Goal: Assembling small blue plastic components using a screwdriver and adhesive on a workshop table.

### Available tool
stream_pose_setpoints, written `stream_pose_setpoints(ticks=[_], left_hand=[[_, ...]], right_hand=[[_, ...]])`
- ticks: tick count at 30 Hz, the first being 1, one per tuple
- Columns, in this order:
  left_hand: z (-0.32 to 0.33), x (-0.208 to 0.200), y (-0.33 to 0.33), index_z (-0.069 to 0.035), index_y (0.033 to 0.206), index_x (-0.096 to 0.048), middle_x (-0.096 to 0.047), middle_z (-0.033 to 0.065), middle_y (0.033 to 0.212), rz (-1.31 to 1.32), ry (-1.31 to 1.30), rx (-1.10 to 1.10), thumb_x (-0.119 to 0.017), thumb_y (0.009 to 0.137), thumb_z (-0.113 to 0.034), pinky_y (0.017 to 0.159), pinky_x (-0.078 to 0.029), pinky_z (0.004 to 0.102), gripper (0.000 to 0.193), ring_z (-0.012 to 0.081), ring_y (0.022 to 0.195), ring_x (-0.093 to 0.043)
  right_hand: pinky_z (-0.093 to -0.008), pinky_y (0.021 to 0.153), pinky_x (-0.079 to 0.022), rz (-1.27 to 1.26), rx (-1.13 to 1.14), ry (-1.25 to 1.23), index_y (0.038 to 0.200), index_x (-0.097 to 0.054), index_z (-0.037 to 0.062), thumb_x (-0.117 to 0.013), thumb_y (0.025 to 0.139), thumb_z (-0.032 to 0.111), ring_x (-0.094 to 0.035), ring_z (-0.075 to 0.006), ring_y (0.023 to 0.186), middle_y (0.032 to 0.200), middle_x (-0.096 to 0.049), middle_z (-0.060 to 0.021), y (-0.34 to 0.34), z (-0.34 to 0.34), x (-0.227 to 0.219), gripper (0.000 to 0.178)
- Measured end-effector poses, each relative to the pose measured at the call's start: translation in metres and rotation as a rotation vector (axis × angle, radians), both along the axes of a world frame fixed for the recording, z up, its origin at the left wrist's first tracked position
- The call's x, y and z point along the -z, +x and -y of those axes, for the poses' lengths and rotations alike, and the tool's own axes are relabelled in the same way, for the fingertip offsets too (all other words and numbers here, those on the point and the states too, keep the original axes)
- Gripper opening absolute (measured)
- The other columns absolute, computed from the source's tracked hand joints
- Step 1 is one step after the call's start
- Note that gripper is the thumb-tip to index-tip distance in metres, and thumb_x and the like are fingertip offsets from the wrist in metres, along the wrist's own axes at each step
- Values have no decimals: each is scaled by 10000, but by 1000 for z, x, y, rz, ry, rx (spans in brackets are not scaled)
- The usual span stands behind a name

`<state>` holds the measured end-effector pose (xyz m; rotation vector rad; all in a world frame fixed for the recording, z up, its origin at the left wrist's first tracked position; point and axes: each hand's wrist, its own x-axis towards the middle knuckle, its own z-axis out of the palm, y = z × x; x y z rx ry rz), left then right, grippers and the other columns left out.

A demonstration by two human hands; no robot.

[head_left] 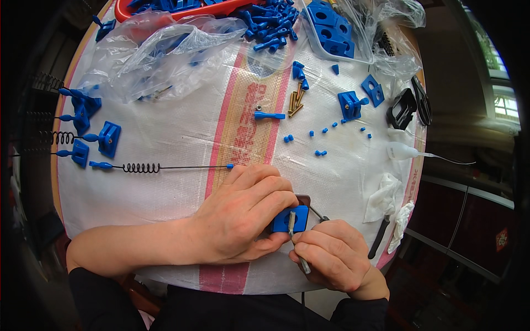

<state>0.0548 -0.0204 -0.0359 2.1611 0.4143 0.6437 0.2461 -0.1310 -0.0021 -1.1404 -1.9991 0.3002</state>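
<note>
Head view: we see the left hand (pixel 245 212), its grip closed along a blue block (pixel 301 219), near the bench's (pixel 160 204) close edge. The right hand's (pixel 334 254) grip pinches a thin grey stick (pixel 291 220) crossing the block. Beyond the left hand, we find a coiled black rod (pixel 193 167) with blue ends.

1. Large red printed characters (pixel 254 105) run down the tan stripe (pixel 227 132) of the white woven cover (pixel 176 198), up and left of the blue block (pixel 301 219).
2. Smaller red lettering (pixel 407 186) follows the cover's edge, right of the block.
3. Far right of the block, a red diamond sign (pixel 501 241) marks a cabinet door (pixel 481 229); detail unreadable.
</note>
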Motion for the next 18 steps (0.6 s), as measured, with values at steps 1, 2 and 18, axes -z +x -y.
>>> stream_pose_setpoints(ticks=[1,2,18], left_hand=[[0,0,0,-53,1119,-632,-642,109,1147,1,0,-1,-839,673,-120,928,-463,439,496,331,1129,-592],[0,0,0,-53,1119,-633,-642,109,1146,1,-1,0,-839,674,-121,928,-463,440,495,330,1129,-592],[0,1,0,-51,1118,-633,-641,112,1144,0,-1,0,-839,667,-116,930,-460,445,500,336,1129,-592]], right_hand=[[-305,580,-548,-1,-3,-3,950,-711,-22,-815,709,14,-703,-238,745,878,-721,-118,0,0,-1,265],[-305,581,-549,-2,-6,-6,950,-711,-22,-815,709,14,-703,-238,745,878,-722,-118,0,0,-1,266],[-305,573,-550,-6,-6,-2,944,-711,-23,-818,708,18,-703,-237,741,873,-718,-121,0,-1,0,263]])
